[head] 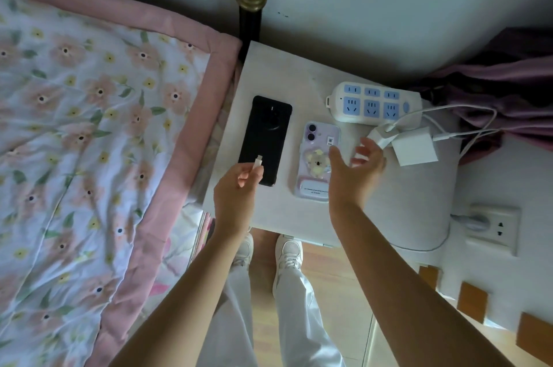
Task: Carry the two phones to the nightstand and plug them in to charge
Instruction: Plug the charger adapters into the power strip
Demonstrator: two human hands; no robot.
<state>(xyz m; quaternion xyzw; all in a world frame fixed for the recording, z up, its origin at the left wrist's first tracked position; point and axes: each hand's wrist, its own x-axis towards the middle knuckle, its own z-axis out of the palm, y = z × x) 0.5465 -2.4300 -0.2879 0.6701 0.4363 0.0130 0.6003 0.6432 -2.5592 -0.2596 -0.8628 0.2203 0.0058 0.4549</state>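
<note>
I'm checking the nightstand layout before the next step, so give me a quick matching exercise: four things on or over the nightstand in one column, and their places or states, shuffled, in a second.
Things:
1. black phone
2. purple-cased phone
3. power strip
4. cable plug

Places or states:
A. pinched in the left hand
B. lying face down on the side of the nightstand nearest the bed
C. at the back right, all sockets empty
D. face down in the middle, just left of the open right hand

Pairs: 1-B, 2-D, 3-C, 4-A
</note>
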